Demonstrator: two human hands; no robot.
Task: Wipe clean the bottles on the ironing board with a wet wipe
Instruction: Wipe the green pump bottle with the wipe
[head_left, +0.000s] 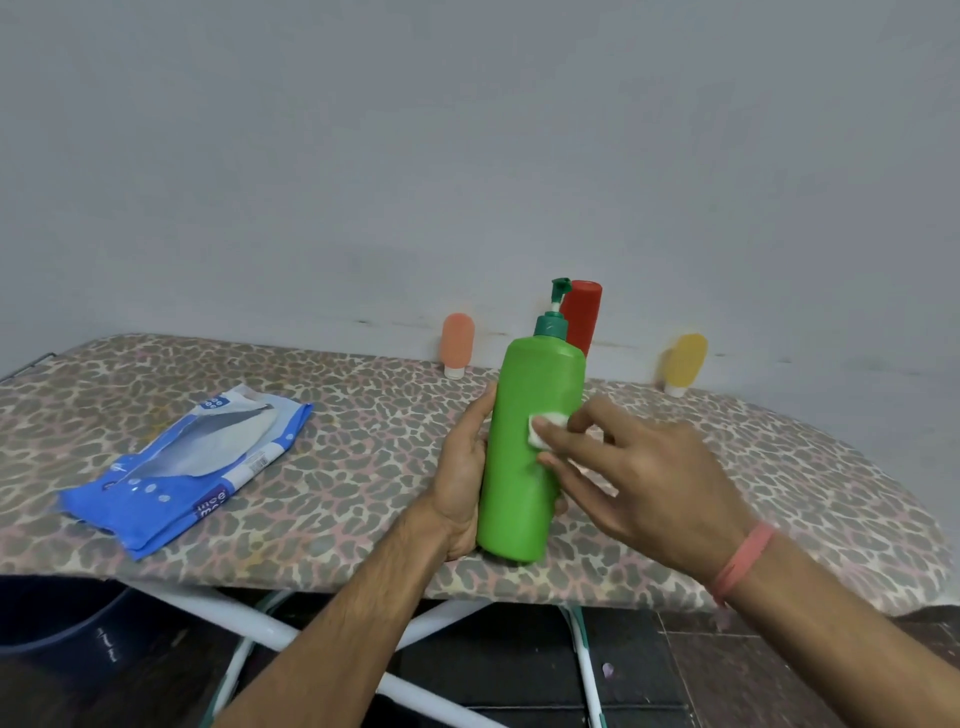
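Green pump bottle (524, 457) — tilted, left hand (462, 467) gripping, wet wipe (545, 428) against its front

"mee mee" on wipes pack (187, 467)

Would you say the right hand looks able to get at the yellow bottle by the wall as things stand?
Probably yes. The yellow bottle stands alone on the right hand's side of the ironing board, with bare cover between them. That hand is pressing a wet wipe on the green pump bottle, so it is busy.
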